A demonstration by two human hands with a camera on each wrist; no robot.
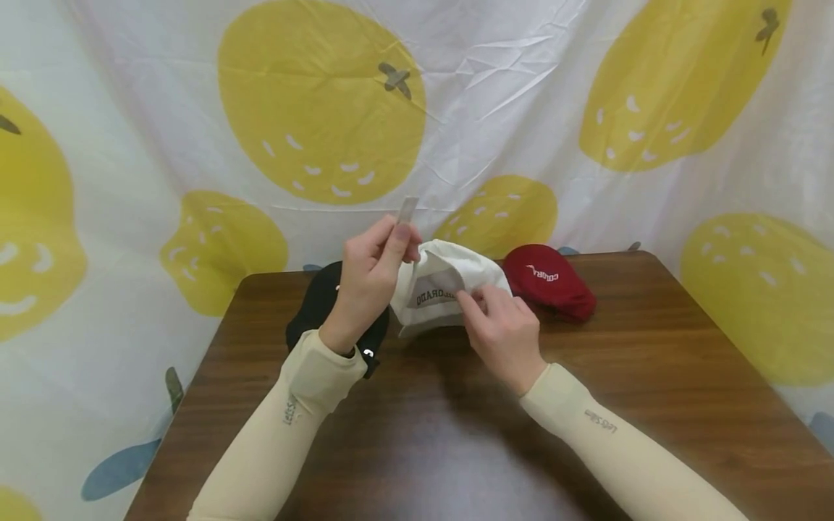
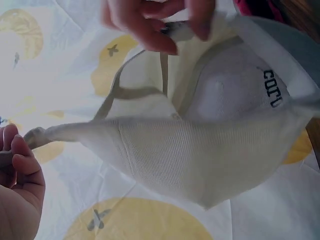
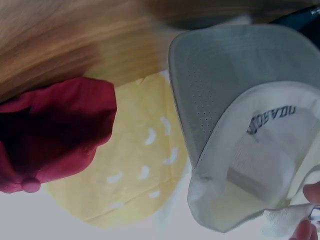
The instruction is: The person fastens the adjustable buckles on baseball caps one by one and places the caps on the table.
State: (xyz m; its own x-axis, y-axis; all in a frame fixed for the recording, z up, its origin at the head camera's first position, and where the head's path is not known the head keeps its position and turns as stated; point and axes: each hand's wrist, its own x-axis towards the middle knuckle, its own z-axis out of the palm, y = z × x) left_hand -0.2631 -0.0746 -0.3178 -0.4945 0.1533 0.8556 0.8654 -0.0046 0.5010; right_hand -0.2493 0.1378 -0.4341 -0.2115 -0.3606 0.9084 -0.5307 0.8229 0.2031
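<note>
An off-white cap point(image 1: 456, 260) is held up above the table, its inside with backwards dark lettering facing me. My left hand point(image 1: 368, 278) pinches the cap's back strap point(image 1: 408, 208), whose loose end sticks up past the thumb. In the left wrist view the left hand point(image 2: 20, 185) grips that strap at the left edge. My right hand point(image 1: 502, 329) holds the cap's other back side. A small metallic piece, perhaps the strap's buckle point(image 3: 314, 214), shows between its fingers in the right wrist view. The grey-green underside of the brim point(image 3: 240, 65) points away from me.
A black cap point(image 1: 313, 304) lies on the table behind the left hand, partly hidden. At the right, a dark red cap point(image 1: 547, 282) with white lettering sits by the far edge. The brown wooden table point(image 1: 417, 449) backs onto a lemon-print curtain point(image 1: 495, 94).
</note>
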